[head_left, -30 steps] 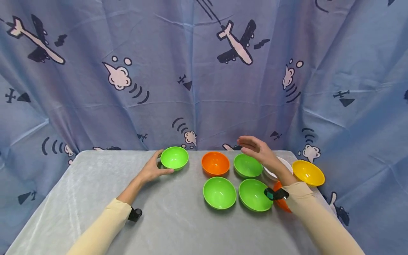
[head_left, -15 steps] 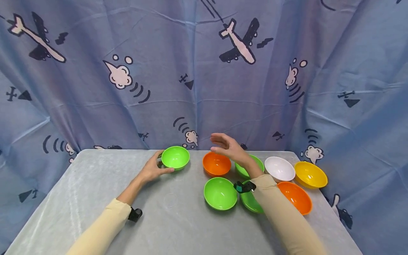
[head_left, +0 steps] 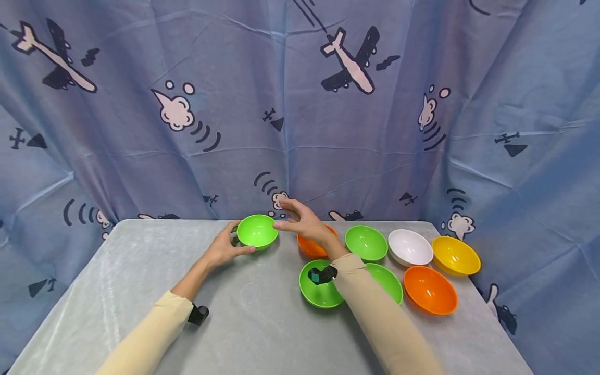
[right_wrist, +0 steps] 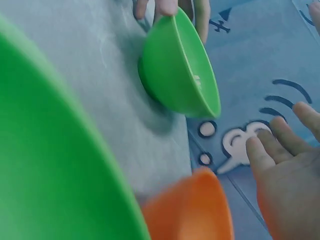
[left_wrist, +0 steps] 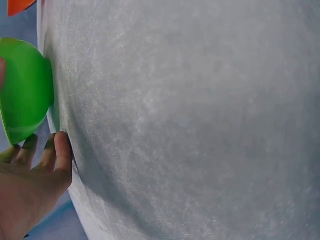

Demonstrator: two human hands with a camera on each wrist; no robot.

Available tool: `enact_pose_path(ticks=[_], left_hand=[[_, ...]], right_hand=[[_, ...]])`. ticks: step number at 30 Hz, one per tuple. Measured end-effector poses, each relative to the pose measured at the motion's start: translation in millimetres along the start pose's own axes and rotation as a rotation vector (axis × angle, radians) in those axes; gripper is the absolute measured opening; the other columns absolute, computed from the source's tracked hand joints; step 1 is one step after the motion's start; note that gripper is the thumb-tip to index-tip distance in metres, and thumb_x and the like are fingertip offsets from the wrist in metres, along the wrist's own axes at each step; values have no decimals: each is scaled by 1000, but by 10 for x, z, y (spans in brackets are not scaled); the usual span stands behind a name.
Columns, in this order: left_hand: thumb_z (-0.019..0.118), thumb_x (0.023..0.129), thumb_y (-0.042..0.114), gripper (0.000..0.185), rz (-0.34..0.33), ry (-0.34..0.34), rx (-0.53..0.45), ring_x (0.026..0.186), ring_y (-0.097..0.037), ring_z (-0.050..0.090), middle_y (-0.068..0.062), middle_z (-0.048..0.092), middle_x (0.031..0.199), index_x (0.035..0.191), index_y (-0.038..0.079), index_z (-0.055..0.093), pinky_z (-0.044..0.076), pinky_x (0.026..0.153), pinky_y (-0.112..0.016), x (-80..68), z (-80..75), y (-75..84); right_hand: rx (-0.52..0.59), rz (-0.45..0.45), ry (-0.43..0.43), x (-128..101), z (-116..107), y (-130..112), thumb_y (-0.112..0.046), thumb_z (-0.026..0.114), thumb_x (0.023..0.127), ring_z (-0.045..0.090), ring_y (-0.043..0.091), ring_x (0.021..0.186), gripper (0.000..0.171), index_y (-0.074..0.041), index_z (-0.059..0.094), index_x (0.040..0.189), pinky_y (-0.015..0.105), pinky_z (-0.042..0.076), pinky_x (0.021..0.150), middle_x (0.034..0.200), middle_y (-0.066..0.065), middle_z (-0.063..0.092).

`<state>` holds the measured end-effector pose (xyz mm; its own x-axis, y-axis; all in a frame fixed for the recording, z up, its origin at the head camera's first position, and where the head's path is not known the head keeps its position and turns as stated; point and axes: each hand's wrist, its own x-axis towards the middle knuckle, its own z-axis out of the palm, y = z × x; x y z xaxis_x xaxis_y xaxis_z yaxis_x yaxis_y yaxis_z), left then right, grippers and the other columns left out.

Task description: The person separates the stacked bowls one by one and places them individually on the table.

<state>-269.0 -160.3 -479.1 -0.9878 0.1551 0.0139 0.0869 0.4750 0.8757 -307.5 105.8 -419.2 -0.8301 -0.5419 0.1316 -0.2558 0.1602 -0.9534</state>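
At the back of the table, my left hand (head_left: 222,249) holds a light green bowl (head_left: 256,233) from its left side, thumb on the near side and fingers around the far side. The left wrist view has the bowl (left_wrist: 27,90) at its left edge, fingertips against its wall. My right hand (head_left: 304,225) hangs in the air with spread fingers, its thumb tip overlapping the bowl's right rim in the head view. In the right wrist view this hand (right_wrist: 290,175) holds nothing and appears apart from the bowl (right_wrist: 175,70). The right forearm partly covers the bowls below it.
Below the right hand stands an orange bowl (head_left: 309,247), partly hidden. Further right are a green bowl (head_left: 366,243), a white bowl (head_left: 411,247) and a yellow bowl (head_left: 455,255). A front row has two green bowls and another orange bowl (head_left: 430,290). A patterned curtain (head_left: 211,104) hangs behind the table.
My right hand has swept left, from over the back green bowl past the orange bowl to beside the held bowl, uncovering the white and front orange bowls. The left hand stays put.
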Motion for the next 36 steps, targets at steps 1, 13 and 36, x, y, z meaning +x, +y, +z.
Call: enact_pose_path(ticks=[1,13,36], left_hand=[[88,83,18,96,1,0,0,130,-48,48,-30,37,151,154,-5,29,39,108,-53,2,2,-2],[87,84,15,92,29,-17,-17,131,-49,47,-31,39,150,154,-6,30,43,105,-52,1,-8,-34],[86,85,15,88,24,-36,-53,133,-49,45,-29,39,152,153,-7,33,44,104,-51,-40,-88,-32]], right_hand=[[1,3,7,26,38,18,-9,74,93,28,39,146,76,1,33,156,52,24,117,158,23,32],[-155,36,-16,142,360,73,-27,85,84,28,38,147,92,-5,33,158,52,27,116,160,16,34],[-209,217,37,222,571,289,-26,95,72,47,31,127,113,-12,25,160,47,41,107,151,15,41]])
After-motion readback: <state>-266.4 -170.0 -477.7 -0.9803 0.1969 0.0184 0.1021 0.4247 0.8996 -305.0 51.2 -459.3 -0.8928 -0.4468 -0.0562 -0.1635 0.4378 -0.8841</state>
